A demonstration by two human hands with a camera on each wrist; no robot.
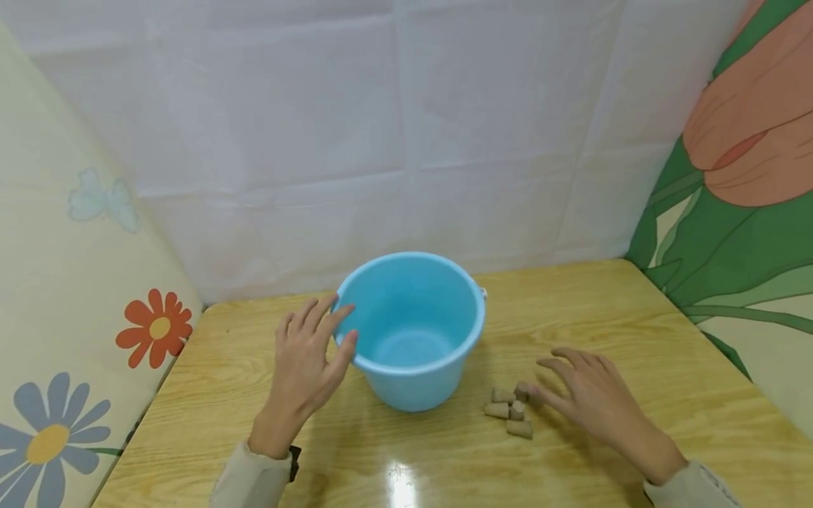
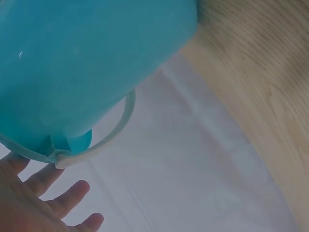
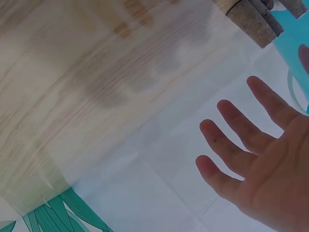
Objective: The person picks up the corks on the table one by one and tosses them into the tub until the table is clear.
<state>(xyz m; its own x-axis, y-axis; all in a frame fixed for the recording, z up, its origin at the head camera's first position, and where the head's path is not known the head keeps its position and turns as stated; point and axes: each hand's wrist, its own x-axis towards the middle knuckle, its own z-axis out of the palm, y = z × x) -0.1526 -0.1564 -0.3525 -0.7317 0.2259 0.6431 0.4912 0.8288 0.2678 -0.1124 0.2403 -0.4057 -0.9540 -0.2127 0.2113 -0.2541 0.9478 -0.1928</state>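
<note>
A light blue bucket (image 1: 413, 389) stands upright on the table, its inside bare in the head view. At its left rim is my left hand (image 1: 306, 367), fingers spread, with the thumb and index fingertips overlapping the rim. In the left wrist view the fingers (image 2: 72, 198) extend past the rim beside the pale handle (image 2: 116, 130). Several small tapered corks (image 1: 519, 428) lie in a cluster to the right of the bucket. My right hand (image 1: 593, 398) hovers just right of them, palm down and fingers apart, the thumb tip close by the nearest cork (image 3: 253, 24).
The wood-grain table (image 1: 209, 395) runs back to a white cloth (image 1: 273, 141) hung behind the bucket. Flower-patterned panels stand at the left (image 1: 57, 282) and right (image 1: 749, 233) sides. A dark band (image 1: 295, 463) shows at my left wrist.
</note>
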